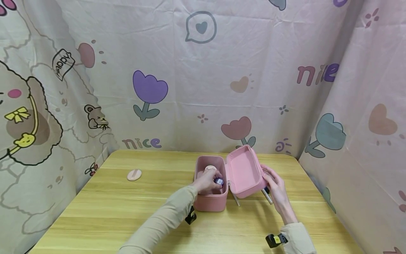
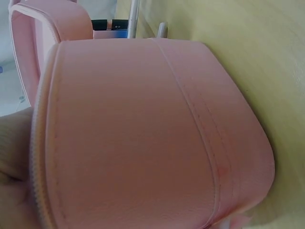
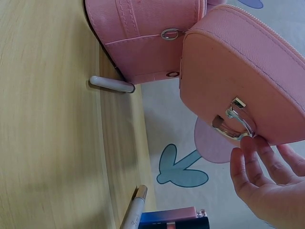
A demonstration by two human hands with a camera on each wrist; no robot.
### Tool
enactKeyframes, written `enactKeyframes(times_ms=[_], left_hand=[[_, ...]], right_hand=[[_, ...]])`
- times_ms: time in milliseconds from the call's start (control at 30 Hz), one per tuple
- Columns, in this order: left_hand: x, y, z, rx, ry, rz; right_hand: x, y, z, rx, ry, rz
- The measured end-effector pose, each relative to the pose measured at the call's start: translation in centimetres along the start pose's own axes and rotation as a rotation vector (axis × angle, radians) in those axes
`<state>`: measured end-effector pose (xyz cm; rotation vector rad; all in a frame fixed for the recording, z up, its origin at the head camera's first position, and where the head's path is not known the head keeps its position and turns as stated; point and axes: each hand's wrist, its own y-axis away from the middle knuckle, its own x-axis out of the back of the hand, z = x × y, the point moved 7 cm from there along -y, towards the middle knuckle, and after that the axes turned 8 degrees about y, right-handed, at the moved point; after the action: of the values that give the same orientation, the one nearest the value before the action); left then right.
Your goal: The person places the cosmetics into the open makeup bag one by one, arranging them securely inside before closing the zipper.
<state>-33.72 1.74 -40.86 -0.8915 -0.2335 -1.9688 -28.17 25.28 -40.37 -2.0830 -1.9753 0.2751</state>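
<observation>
A pink cosmetic case (image 1: pixel 210 204) stands on the table with its lid (image 1: pixel 244 169) swung open to the right. My left hand (image 1: pixel 207 180) reaches down inside it, fingers and thumb around a small dark purple item with a pale label (image 1: pixel 219 181); its kind is unclear. Beside those fingers, a pale round thing (image 1: pixel 210 167) shows inside the case. At the lid's outer edge is my right hand (image 1: pixel 276 185). Its extended fingertips touch the lid near the metal handle (image 3: pixel 240 121) in the right wrist view. The case wall hides most of my left hand in the left wrist view.
A pale round puff (image 1: pixel 134 175) lies on the table (image 1: pixel 152 201) to the left. Right of the case are a slim pale stick (image 3: pixel 112 84), a white-and-gold tube (image 3: pixel 135 210) and a pink-blue box (image 3: pixel 167 215) beside a black item. Patterned curtains (image 1: pixel 196 70) enclose the table's back and sides.
</observation>
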Motion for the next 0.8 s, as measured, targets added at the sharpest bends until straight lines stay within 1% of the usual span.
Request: enactKeyframes(times_ms=[200, 300, 533, 633, 700, 800], left_hand=[[-0.2, -0.1, 0.0, 0.010, 0.020, -0.012], [-0.2, -0.1, 0.0, 0.011, 0.009, -0.010], [0.1, -0.1, 0.1, -0.022, -0.022, 0.017], [0.4, 0.1, 0.1, -0.015, -0.046, 0.043], [0.8, 0.3, 0.2, -0.027, -0.057, 0.073], [1.4, 0.6, 0.3, -0.051, -0.009, 0.123]], right_hand=[[0.0, 0.0, -0.1, -0.001, -0.001, -0.002], [0.0, 0.0, -0.1, 0.001, -0.001, -0.005], [-0.1, 0.0, 0.0, 0.003, -0.011, -0.005], [0.0, 0.0, 0.0, 0.006, -0.018, -0.002], [0.0, 0.0, 0.1, 0.009, -0.022, -0.001], [0.0, 0.0, 0.1, 0.011, -0.024, -0.003]])
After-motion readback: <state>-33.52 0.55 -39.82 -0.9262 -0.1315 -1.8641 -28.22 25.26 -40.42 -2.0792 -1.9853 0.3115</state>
